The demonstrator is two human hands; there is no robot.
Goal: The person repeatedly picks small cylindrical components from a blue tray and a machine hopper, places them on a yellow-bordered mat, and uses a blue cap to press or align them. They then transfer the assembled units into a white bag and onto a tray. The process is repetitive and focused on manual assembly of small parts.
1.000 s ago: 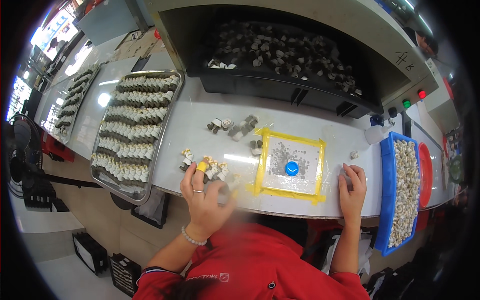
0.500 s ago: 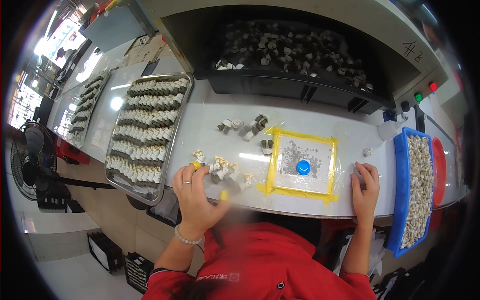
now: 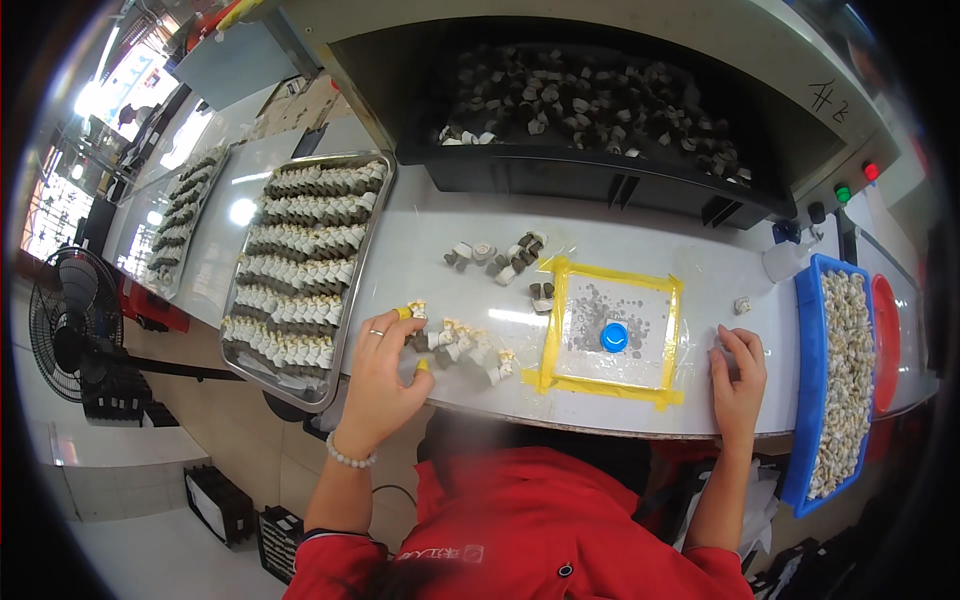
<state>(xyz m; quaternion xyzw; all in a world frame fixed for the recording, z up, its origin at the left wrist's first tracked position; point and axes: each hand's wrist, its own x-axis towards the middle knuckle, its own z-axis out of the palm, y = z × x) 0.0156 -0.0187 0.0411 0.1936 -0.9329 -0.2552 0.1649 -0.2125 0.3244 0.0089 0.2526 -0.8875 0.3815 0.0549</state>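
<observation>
Left hand (image 3: 383, 380) spread beside pieces (image 3: 457, 340).

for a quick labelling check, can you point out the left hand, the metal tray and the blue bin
Left hand (image 3: 383, 388): head view, on the back of the hand.
Metal tray (image 3: 366, 262): head view, on its right rim.
Blue bin (image 3: 808, 385): head view, on its left wall.

Small figure-shaped pieces (image 3: 452, 338): white and grey — yellowish tops. Yellow fingertip wraps (image 3: 423, 367). Square yellow tape frame (image 3: 550, 335); white sheet (image 3: 648, 355) within — grey-dotted. Glossy round blue cap (image 3: 613, 338). Rectangular blue plastic bin (image 3: 808, 400). Red cloth shirt (image 3: 530, 510).
</observation>
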